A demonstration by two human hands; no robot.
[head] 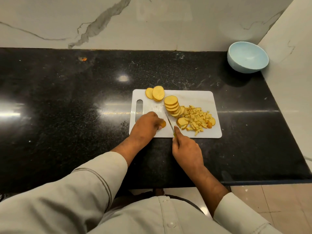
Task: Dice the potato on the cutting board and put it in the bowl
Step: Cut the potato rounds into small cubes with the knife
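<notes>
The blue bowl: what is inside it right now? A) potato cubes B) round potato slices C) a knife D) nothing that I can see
D: the blue bowl shows only its bare inside, while the diced potato lies on the cutting board.

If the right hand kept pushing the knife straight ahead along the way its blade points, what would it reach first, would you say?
The right hand aims the knife up and left. The bare cutting board lies ahead, then probably the two potato slices at its far edge, though depth is unclear.
</notes>
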